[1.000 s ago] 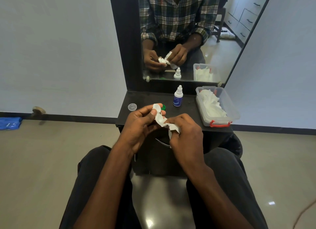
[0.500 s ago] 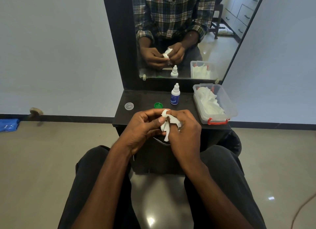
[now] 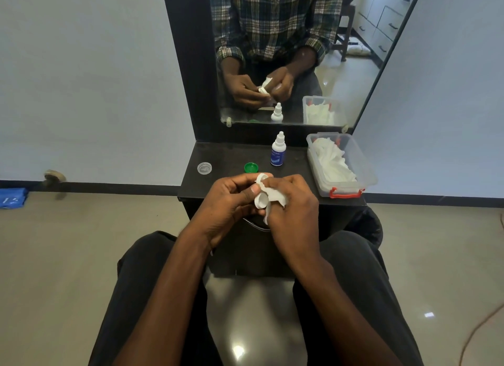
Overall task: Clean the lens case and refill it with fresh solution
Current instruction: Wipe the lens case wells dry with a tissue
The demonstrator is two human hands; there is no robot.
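Over the dark surface (image 3: 231, 158), both hands' fingers (image 3: 246, 181) pinched lens case (image 3: 260, 200) and tissue (image 3: 275, 195); a loose pinch could drop it.

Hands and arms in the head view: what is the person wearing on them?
Both the left hand and right hand are bare: no gloves, and no rings or watch that I can make out. The forearms are uncovered. The mirror shows plaid shirt sleeves in dark green, white and red, rolled up with cuffs at mid-forearm.
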